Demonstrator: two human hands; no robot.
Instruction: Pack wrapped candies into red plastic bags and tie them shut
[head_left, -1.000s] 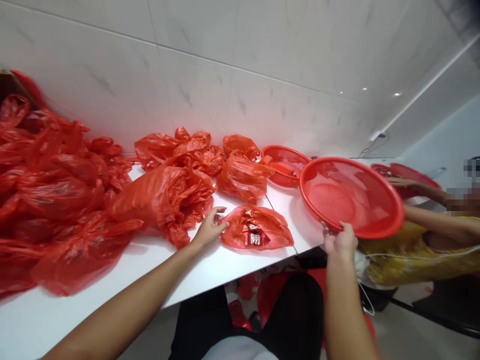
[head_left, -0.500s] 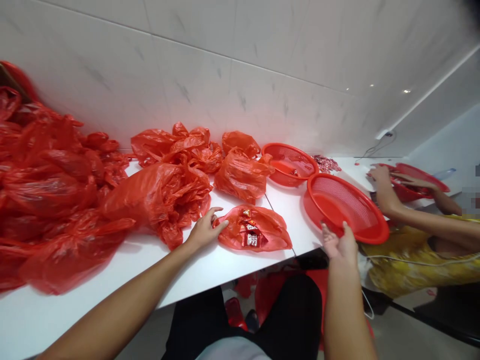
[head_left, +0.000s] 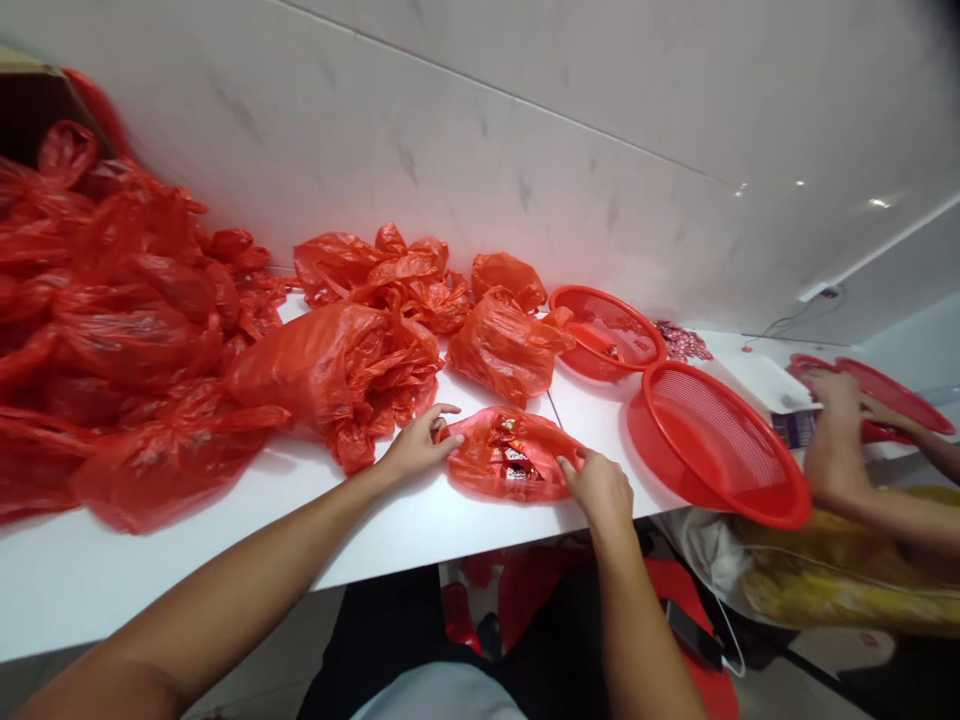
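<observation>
In front of me on the white table lies a red plastic bag (head_left: 480, 478), its mouth spread so that several small wrapped packets (head_left: 516, 462) show inside. My left hand (head_left: 418, 443) pinches the left edge of the bag's mouth between thumb and fingers. At the opposite edge, my right hand (head_left: 600, 487) is closed on the plastic, its fingertips curled over the rim. Just behind the bag sits a filled red bag (head_left: 510, 350), and a large bundle of red bags (head_left: 322, 370) lies close to my left hand.
Filled red bags (head_left: 135, 330) are heaped at the left. One red basket (head_left: 720, 440) stands at the table's front edge, another basket (head_left: 607, 330) behind it holding a few packets. A co-worker's arms (head_left: 847, 450) reach over red baskets at the right.
My right hand has moved left from beside the front basket and taken hold of the bag's right edge. My left hand keeps its grip. The view has shifted slightly.
</observation>
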